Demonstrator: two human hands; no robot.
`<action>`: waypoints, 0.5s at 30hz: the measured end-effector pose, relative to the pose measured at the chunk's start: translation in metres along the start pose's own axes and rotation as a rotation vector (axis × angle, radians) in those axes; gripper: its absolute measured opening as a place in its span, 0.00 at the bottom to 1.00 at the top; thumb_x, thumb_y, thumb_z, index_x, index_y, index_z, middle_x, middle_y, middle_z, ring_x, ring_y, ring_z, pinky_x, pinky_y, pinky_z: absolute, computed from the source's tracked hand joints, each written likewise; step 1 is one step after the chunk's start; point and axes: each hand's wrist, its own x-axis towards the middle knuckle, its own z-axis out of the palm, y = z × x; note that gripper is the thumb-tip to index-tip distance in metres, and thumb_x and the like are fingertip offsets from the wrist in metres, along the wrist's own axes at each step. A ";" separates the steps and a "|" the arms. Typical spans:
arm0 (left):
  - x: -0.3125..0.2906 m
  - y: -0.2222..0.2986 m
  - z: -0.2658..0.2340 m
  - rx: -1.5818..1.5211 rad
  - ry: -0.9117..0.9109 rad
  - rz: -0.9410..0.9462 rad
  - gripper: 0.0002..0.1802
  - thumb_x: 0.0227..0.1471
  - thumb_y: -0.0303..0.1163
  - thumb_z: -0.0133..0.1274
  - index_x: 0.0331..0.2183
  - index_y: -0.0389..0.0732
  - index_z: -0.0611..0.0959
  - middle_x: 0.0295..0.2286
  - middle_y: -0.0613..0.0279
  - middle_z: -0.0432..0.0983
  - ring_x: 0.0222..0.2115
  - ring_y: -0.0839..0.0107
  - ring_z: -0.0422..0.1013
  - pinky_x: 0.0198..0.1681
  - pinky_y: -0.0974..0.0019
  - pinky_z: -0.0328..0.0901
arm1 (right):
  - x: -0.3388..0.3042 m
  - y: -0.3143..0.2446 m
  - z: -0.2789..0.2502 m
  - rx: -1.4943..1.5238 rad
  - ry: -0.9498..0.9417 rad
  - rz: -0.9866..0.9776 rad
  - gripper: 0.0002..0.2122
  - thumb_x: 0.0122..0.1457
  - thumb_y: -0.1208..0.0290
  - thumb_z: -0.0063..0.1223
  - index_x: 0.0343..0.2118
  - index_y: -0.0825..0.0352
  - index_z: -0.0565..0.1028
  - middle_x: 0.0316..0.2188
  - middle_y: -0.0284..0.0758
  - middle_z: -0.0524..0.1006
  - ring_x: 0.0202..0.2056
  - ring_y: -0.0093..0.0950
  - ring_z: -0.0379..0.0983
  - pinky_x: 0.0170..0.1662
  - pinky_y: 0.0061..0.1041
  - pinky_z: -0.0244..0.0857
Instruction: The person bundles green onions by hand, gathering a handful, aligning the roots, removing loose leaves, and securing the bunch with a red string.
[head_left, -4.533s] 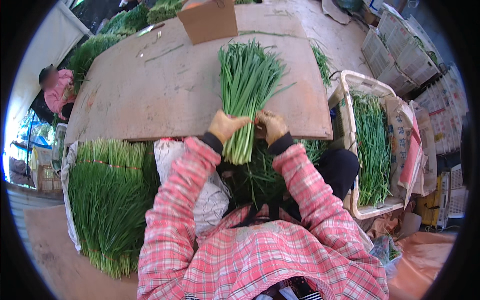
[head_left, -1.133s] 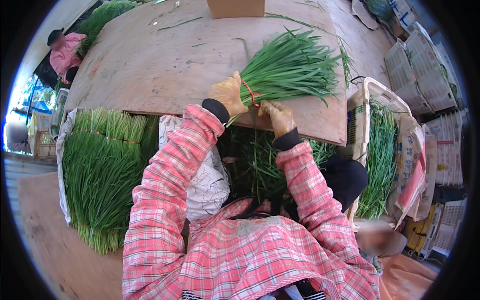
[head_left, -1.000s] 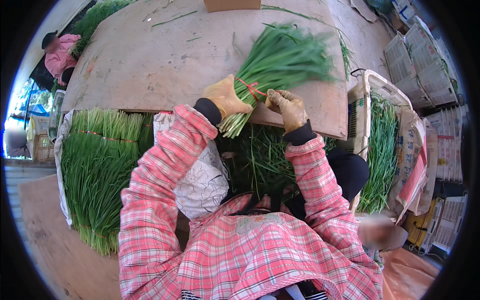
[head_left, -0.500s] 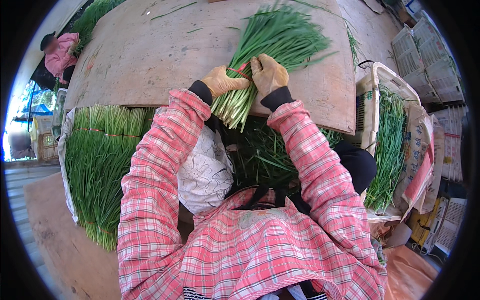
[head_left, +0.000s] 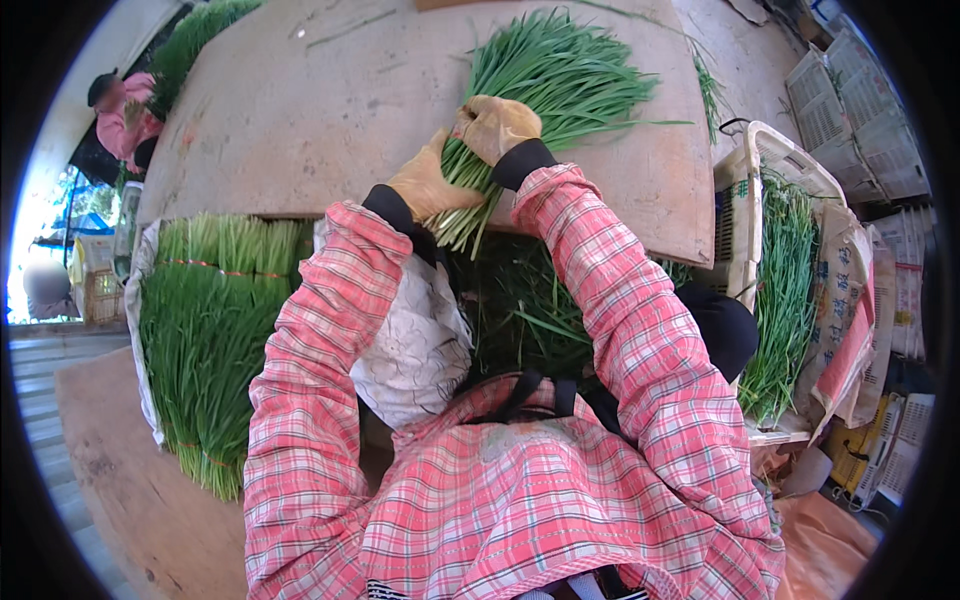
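A bunch of green garlic chives [head_left: 565, 70] lies on the wooden board, leaves fanned toward the far right and pale stem ends toward me. My left hand [head_left: 430, 183], in a tan glove, is closed round the stems from the left, its thumb across their near side. My right hand [head_left: 502, 127], gloved alike, lies over the top of the bunch with its fingers curled at the left side. A bit of red tie shows at those fingertips; the rest of the tie is hidden under the hand.
The wooden board [head_left: 300, 120] spans the far side. Tied chive bunches [head_left: 210, 320] stand packed at my left. A cream plastic crate [head_left: 735, 220] of loose chives sits at right, with stacked crates [head_left: 850, 110] beyond. Loose leaves [head_left: 520, 310] lie below the board. Another person [head_left: 125, 120] sits far left.
My right hand has moved left across the bunch to its left side, now covering most of the red tie. My left hand has slid slightly down toward the stem ends.
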 end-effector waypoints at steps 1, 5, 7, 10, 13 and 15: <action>0.001 0.000 -0.016 -0.159 -0.099 0.010 0.60 0.26 0.45 0.64 0.55 0.27 0.51 0.41 0.35 0.68 0.43 0.50 0.68 0.48 0.63 0.62 | 0.008 -0.005 0.000 0.091 -0.042 -0.020 0.12 0.51 0.58 0.48 0.26 0.62 0.77 0.23 0.42 0.76 0.29 0.40 0.73 0.32 0.35 0.66; -0.007 0.051 -0.017 0.493 0.058 -0.252 0.59 0.27 0.44 0.65 0.53 0.20 0.53 0.42 0.35 0.68 0.46 0.52 0.66 0.48 0.65 0.62 | -0.011 -0.007 -0.012 0.174 0.146 -0.048 0.11 0.51 0.60 0.49 0.25 0.63 0.77 0.26 0.41 0.76 0.30 0.40 0.73 0.35 0.34 0.66; -0.008 0.067 0.013 0.532 0.284 -0.132 0.62 0.26 0.47 0.64 0.53 0.20 0.51 0.44 0.31 0.65 0.46 0.47 0.65 0.48 0.63 0.62 | -0.017 0.007 -0.002 0.395 0.178 0.017 0.11 0.52 0.64 0.52 0.27 0.68 0.77 0.25 0.42 0.76 0.27 0.36 0.74 0.32 0.29 0.66; -0.016 0.075 0.049 0.709 0.522 -0.191 0.67 0.24 0.48 0.67 0.56 0.26 0.45 0.51 0.38 0.58 0.52 0.52 0.59 0.50 0.58 0.59 | -0.008 0.016 -0.001 0.900 0.036 0.099 0.09 0.55 0.70 0.50 0.29 0.72 0.77 0.22 0.33 0.76 0.24 0.22 0.71 0.30 0.20 0.64; -0.017 0.053 0.064 0.941 0.580 -0.249 0.69 0.23 0.49 0.68 0.57 0.30 0.43 0.54 0.45 0.53 0.55 0.55 0.53 0.52 0.55 0.57 | -0.004 0.015 -0.020 1.122 -0.147 0.184 0.08 0.55 0.75 0.47 0.30 0.73 0.77 0.20 0.29 0.74 0.23 0.15 0.66 0.28 0.14 0.60; -0.014 0.054 0.061 0.890 0.506 -0.265 0.70 0.22 0.48 0.69 0.57 0.31 0.42 0.55 0.47 0.50 0.57 0.56 0.50 0.53 0.54 0.55 | -0.007 0.022 -0.025 1.190 -0.180 0.207 0.08 0.55 0.76 0.47 0.31 0.73 0.77 0.20 0.29 0.73 0.22 0.14 0.65 0.28 0.13 0.59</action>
